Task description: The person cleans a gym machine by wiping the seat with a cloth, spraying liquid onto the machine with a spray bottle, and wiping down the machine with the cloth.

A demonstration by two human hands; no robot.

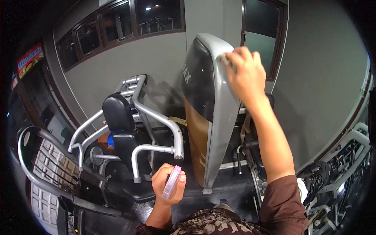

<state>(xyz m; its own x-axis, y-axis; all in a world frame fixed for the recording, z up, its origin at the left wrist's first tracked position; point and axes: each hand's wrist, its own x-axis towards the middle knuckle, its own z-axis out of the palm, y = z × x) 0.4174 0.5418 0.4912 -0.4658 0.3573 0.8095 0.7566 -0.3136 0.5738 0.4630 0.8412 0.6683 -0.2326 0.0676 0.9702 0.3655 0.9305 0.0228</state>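
Note:
My right hand [247, 74] is raised to the upper part of a tall gym machine housing [213, 45]. Its fingers are closed on a small crumpled cloth [226, 59], pressed against the silver edge; most of the cloth is hidden by the fingers. The housing has a black upper panel with partly visible white lettering and a brown lower panel. Low in front of me, my left hand [166, 184] is wrapped round a small translucent bottle [170, 186] with a pink top. The bottle stands tilted, near the end of a grey machine arm [178, 150].
To the left is a seated exercise machine with a black backrest [117, 111] and bent grey tubes. A curved treadmill-like rail [43, 182] lies farther left. More gym equipment [340, 176] crowds the right side. Windows [121, 21] line the grey back wall.

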